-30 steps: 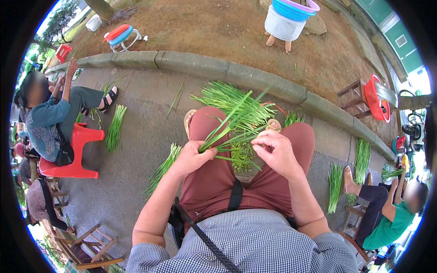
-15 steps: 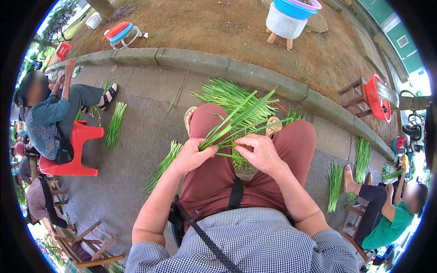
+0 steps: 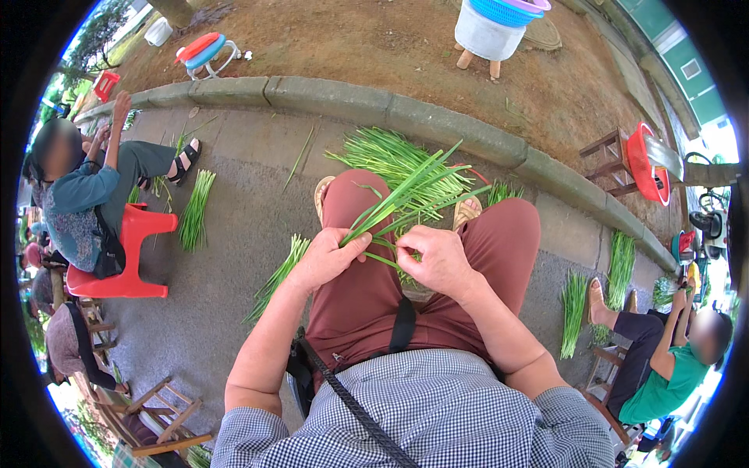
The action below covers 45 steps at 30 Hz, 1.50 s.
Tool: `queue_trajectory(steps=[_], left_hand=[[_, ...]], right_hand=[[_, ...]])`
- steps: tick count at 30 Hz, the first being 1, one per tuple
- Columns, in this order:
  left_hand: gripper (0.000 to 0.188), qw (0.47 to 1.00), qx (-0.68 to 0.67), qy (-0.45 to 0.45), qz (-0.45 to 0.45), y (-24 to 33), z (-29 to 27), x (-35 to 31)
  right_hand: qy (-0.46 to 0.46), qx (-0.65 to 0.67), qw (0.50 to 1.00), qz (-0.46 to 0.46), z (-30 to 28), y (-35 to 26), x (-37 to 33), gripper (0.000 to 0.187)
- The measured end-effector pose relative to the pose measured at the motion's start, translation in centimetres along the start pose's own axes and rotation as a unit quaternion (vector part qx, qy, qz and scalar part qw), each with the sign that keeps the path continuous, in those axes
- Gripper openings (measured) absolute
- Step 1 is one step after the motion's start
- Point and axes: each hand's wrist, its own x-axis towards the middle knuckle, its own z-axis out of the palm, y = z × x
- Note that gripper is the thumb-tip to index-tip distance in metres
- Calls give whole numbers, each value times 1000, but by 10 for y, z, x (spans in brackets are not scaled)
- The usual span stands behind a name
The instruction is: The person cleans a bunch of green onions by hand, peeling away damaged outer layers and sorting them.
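My left hand is closed around a small bunch of long green garlic-chive-like stalks, whose leaves fan out up and to the right over my knees. Close beside it, my right hand has its thumb and fingers pinched together at the lower leaves of the bunch; a thin green blade runs between the two hands. Beyond my knees, a big loose heap of the same stalks lies on the pavement between my feet and the curb. A neater bundle rests on the ground to the left of my left knee.
At left a person sits on a red plastic stool, near another bundle of stalks. On the right, a person in green sits beside two more bundles. A stone curb crosses ahead, with a white drum on the dirt behind.
Both hands stay near each other over my lap. The bunch's leaves have swung slightly upright, and my right hand has shifted a little left. The person at right has raised their hands.
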Motion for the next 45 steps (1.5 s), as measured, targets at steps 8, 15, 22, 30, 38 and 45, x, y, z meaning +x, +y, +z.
queue_trajectory(steps=[8,15,22,30,38,45], left_hand=[[42,997,72,10,2,4,2,0],[45,992,123,17,14,2,3,1],[41,983,182,30,22,10,9,-1],[36,978,202,53,22,12,12,-3],[32,977,205,50,35,6,12,-3],[31,980,191,44,43,1,12,-1]], right_hand=[[162,301,919,197,7,14,-6,5],[1,375,895,240,-22,3,-14,23],[-1,544,788,288,-14,15,5,9],[-58,347,900,256,-23,1,15,10],[-34,43,995,81,-31,-11,10,12],[-57,32,994,86,-21,-10,-2,13]])
